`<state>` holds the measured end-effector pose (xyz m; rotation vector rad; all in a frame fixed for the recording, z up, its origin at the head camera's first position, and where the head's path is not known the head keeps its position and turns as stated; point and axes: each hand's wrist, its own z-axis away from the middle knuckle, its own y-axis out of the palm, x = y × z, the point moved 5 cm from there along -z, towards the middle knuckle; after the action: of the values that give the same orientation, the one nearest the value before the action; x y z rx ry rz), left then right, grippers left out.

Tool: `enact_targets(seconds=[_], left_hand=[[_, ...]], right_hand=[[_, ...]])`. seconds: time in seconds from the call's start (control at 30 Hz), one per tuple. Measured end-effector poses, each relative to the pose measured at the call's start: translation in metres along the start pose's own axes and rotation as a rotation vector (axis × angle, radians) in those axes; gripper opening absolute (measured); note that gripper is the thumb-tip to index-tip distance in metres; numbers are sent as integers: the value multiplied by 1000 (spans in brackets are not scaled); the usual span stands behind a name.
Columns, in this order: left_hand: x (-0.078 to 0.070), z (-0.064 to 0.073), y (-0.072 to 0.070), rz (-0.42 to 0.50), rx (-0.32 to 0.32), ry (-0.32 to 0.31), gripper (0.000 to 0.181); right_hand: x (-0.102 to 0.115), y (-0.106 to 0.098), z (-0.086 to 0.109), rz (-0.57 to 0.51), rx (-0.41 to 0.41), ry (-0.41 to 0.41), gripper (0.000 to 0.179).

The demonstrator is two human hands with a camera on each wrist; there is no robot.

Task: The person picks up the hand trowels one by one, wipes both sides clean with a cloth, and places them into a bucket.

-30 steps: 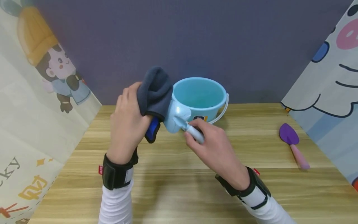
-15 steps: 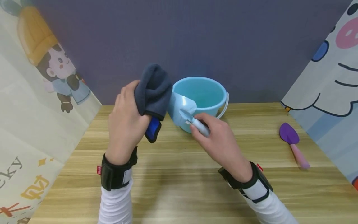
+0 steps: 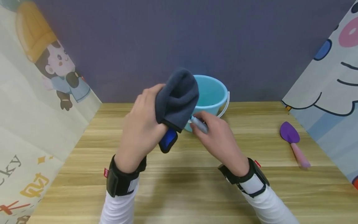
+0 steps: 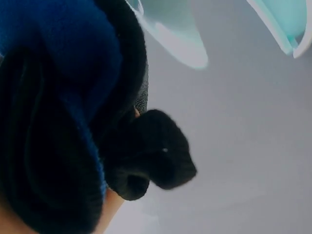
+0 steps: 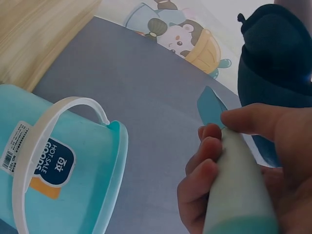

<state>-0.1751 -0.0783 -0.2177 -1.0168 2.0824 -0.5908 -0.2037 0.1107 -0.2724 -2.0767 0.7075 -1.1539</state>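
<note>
A dark grey cloth with a blue underside is bunched in my left hand, fingers curled around it. My right hand grips the pale handle of a light blue toy shovel. From the head, the cloth hides the shovel's blade; part of the blade shows in the right wrist view, beside the cloth. Whether cloth and blade touch I cannot tell. Right behind both hands stands a light blue bucket, upright on the table, partly covered by the cloth.
A small purple trowel with a pink handle lies on the wooden table at the right. The dark blue-grey backdrop rises behind the bucket. Printed cartoon sheets flank the table. The bucket's white handle hangs at its right side.
My left hand has moved right with the cloth, which now covers the shovel's blade in the head view. The right hand shifted slightly right, then stayed near the bucket.
</note>
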Motion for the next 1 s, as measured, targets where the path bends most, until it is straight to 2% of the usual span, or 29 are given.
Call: enact_targets(seconds=[0.2,0.47,1.0], left_hand=[[-14,0,19,-26,81,76,65],[-15,-1,36,-69,120,94,63],[-11,-2,38,-48,135,33,65]], right_hand=[[-4,3,-1,8,33,68,20],[-2,4,-1,28,22,64,9],[1,2,2,23,-7,28,8]])
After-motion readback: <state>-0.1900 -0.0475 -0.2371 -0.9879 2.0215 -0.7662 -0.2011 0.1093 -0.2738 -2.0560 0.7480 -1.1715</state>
